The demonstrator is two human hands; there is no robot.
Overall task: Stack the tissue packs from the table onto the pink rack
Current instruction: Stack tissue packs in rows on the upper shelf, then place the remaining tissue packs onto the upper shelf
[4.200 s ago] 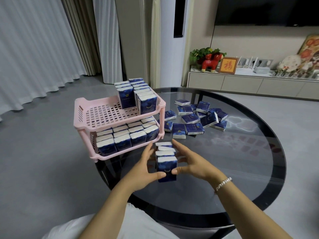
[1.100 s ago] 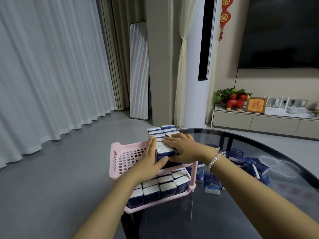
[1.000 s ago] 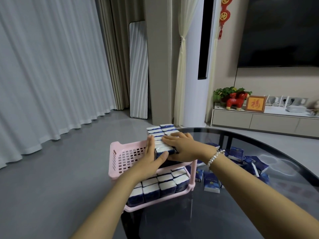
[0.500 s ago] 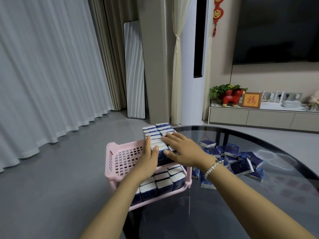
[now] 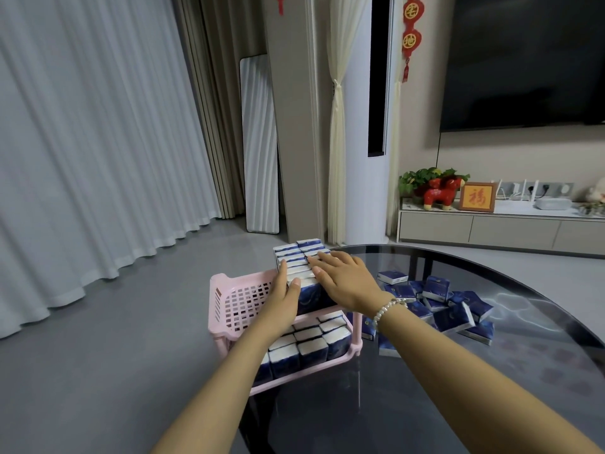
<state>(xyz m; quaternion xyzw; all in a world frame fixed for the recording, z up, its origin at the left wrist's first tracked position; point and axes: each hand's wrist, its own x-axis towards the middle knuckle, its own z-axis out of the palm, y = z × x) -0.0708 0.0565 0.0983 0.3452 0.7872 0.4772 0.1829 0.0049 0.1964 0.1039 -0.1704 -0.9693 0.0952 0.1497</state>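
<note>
Head view showed both hands flat and open on the top-shelf tissue packs (image 5: 299, 262) of the pink rack (image 5: 229, 301), left hand (image 5: 283, 298) at their left side, right hand (image 5: 343, 278) on top. Loose packs (image 5: 435, 301) lay right on the table (image 5: 523, 355), nearer the right hand.

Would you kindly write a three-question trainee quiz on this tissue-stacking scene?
1. True or false: the rack's lower shelf holds packs.
2. Where does the right hand lie? A) on the top-shelf packs B) on the table C) in the air
3. Which side of the rack are the loose packs on?

Key: 1 true; 2 A; 3 the person's right, on the table.
</note>
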